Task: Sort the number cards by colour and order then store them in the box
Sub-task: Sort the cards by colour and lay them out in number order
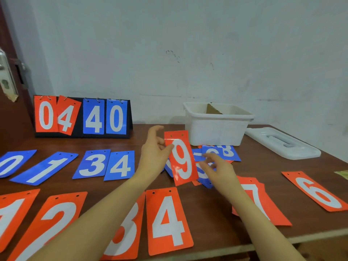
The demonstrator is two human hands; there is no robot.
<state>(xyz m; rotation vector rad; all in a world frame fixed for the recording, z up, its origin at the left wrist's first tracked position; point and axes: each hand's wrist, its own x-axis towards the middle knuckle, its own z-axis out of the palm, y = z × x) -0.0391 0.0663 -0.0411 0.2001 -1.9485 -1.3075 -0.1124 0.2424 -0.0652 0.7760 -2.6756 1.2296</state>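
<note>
My left hand (154, 153) pinches the left edge of a red 9 card (181, 159), lifted above the table's middle. My right hand (216, 168) reaches with loosely bent fingers into a mixed pile of blue and red cards (226, 152) just behind it; whether it holds one I cannot tell. Blue cards 0 (11, 162), 1 (45, 167), 3 (92, 163) and 4 (120, 165) lie in a row. Red cards 1 (13, 213), 2 (54, 219), 3 (126, 236), 4 (167, 219), 7 (263, 204) and 6 (318, 191) lie along the front. The white box (216, 129) stands open behind the pile.
A flip scoreboard (81, 117) showing 04 and 40 stands at the back left. The box's white lid (282, 143) lies to the right of the box. A door with a handle (5, 76) is at the far left. The table's front edge (282, 240) runs close below the cards.
</note>
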